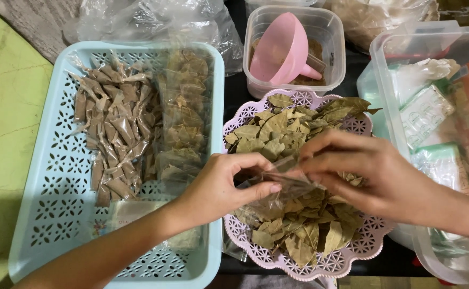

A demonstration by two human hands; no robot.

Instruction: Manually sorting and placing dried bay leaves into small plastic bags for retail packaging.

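Note:
My left hand (221, 184) and my right hand (363, 174) meet over a pink lattice basket (352, 257) heaped with dried bay leaves (269, 134). Between them they hold a small clear plastic bag (282, 184). The left thumb and fingers pinch its near edge. My right hand's fingers grip the bag's far side at its mouth, and I cannot tell whether they also hold a leaf.
A light blue perforated tray (52, 176) on the left holds several small brown powder sachets (114, 128) and stacked bagged leaves (183, 112). Behind stands a clear tub (330, 32) of brown powder with a pink funnel (280, 51). A clear box (400, 59) of packets sits right.

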